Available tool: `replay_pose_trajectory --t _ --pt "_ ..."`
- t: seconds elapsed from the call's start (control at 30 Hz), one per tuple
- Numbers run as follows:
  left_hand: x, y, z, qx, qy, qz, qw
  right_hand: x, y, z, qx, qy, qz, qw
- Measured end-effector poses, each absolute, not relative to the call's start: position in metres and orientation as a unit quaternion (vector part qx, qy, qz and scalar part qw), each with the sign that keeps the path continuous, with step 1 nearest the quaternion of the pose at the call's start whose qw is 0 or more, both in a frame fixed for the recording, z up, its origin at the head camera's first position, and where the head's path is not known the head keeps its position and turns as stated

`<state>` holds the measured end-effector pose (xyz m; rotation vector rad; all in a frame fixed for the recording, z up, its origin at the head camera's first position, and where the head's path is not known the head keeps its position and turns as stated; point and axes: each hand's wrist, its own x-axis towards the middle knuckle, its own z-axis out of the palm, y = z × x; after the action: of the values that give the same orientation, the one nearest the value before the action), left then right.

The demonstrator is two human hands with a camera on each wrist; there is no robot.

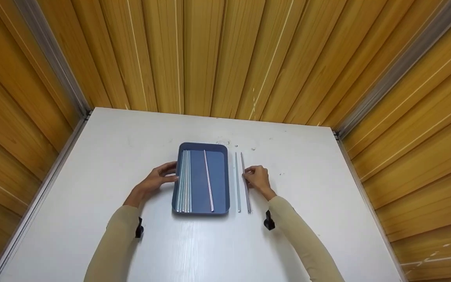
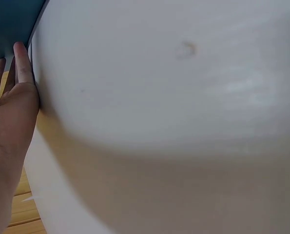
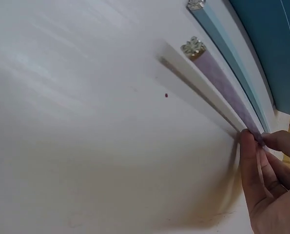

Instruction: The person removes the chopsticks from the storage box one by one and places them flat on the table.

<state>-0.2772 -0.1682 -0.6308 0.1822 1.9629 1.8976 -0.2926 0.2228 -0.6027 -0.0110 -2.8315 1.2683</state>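
Note:
The blue tray [image 1: 200,145] lies on the white table. Against its left outer wall rests my left hand [image 1: 153,182], fingers extended; the left wrist view shows the hand [image 2: 13,112] at the tray's side. Several pale blue chopsticks [image 1: 184,182] lie side by side along the tray's left side, and a pink chopstick [image 1: 208,180] lies slanted to their right. Outside the tray, my right hand [image 1: 258,178] pinches a purple chopstick [image 3: 220,78] with a silvery decorated end. Beside it a pale strip runs alongside; whether it is another chopstick I cannot tell. A light blue chopstick [image 1: 237,184] lies between tray and right hand.
The white table [image 1: 300,156] extends around the tray and both arms. Wood-patterned walls [image 1: 202,58] stand behind and at both sides, with metal rails [image 1: 370,94] at the corners. Small dark specks [image 1: 253,149] mark the table beyond the chopsticks.

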Motion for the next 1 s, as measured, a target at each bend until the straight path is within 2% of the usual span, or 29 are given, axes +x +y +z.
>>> replay_pose_trajectory --t 0.27,0.7,1.0 --pt "-0.278 -0.166 -0.632 0.071 0.703 0.677 0.204 -0.29 0.225 -0.609 -0.026 -0.896 0.442 0.008" --pt "-0.278 -0.164 -0.631 0.051 0.699 0.682 0.208 -0.284 0.227 -0.618 -0.031 -0.884 0.465 0.038" --pt "-0.278 -0.168 -0.633 0.064 0.7 0.683 0.2 -0.294 0.24 -0.602 -0.033 -0.864 0.503 -0.022"
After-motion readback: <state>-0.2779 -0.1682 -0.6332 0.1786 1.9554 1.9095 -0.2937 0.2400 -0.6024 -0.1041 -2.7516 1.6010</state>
